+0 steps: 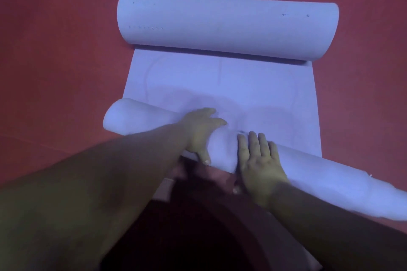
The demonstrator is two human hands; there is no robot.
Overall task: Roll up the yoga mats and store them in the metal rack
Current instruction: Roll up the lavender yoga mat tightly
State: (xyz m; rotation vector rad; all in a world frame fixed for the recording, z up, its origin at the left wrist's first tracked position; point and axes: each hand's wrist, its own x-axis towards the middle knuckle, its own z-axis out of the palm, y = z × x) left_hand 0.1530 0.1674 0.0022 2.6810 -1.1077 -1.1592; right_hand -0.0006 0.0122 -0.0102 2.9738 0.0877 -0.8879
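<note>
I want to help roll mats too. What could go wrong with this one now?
Both the left hand and right hand press near the middle of the near roll, so its ends may loosen and roll crookedly. The far roll is curled too, so the two could meet on the flat part.

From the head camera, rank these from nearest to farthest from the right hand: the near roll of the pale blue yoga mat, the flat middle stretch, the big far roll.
1. Near roll of the pale blue yoga mat: directly under the right hand.
2. Flat middle stretch: just beyond the fingertips.
3. Big far roll: at the top, farthest.
</note>
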